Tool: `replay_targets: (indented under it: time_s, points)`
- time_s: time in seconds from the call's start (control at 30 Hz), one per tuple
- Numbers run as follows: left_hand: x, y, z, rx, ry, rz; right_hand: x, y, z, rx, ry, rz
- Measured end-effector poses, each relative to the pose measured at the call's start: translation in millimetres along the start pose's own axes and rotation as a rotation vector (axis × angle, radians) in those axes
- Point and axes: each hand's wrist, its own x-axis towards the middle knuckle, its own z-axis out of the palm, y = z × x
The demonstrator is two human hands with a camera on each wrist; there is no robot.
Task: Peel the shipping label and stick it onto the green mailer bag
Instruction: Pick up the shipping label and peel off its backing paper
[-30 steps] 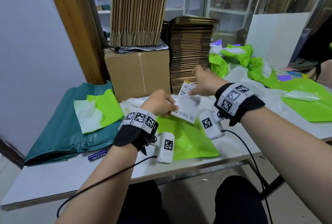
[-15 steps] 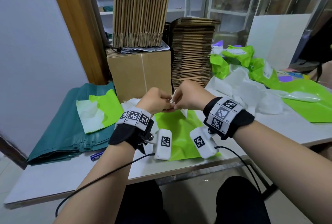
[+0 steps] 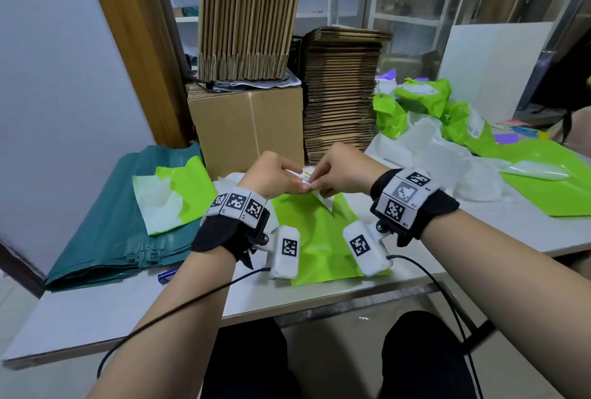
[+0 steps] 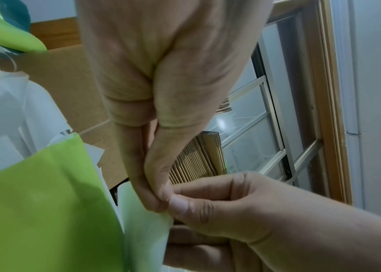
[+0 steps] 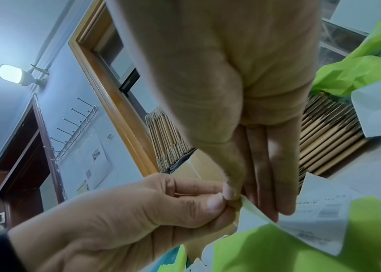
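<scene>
The white shipping label point(image 3: 308, 174) is held up over the table, and its printed sheet point(image 5: 320, 217) hangs down below the fingers. My left hand point(image 3: 299, 182) pinches one corner of it between thumb and forefinger point(image 4: 159, 200). My right hand point(image 3: 315, 181) pinches the same corner from the other side, thumb tips nearly touching point(image 5: 230, 192). Under both hands, a bright green mailer bag point(image 3: 319, 238) lies flat on the table. Whether the label has parted from its backing at the pinched corner is hidden by the fingers.
A cardboard box point(image 3: 246, 130) and stacks of flat cartons point(image 3: 339, 91) stand behind the hands. Dark green bags point(image 3: 102, 232) lie at the left with a blue pen point(image 3: 168, 275). More green mailers point(image 3: 543, 181) and white paper scraps point(image 3: 447, 168) cover the right side.
My right hand drew back from the label's far top edge and met the left hand. Both now pinch one corner, and the label hangs lower and mostly behind the hands.
</scene>
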Motion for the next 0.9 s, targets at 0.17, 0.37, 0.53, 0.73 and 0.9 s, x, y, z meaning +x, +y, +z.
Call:
replay_targets:
  time_s: [0.17, 0.37, 0.53, 0.73, 0.9]
  points:
    - [-3.5, 0.0, -1.4, 0.040, -0.023, 0.036, 1.8, 1.0, 1.8, 0.008, -0.032, 0.010]
    - [-1.8, 0.0, -5.6, 0.035, -0.012, 0.052, 2.6, -0.4, 0.8, 0.035, -0.042, 0.014]
    - [-0.4, -1.1, -8.8, 0.056, -0.019, 0.062, 1.0, -2.0, 2.6, 0.059, -0.067, 0.014]
    - [-2.7, -0.2, -9.5, 0.081, -0.013, 0.073, 0.2, -1.9, 3.3, 0.106, -0.058, 0.013]
    - [-4.8, 0.7, -7.6, 0.132, -0.028, 0.075, -1.0, -0.5, 6.1, 0.197, -0.065, 0.031]
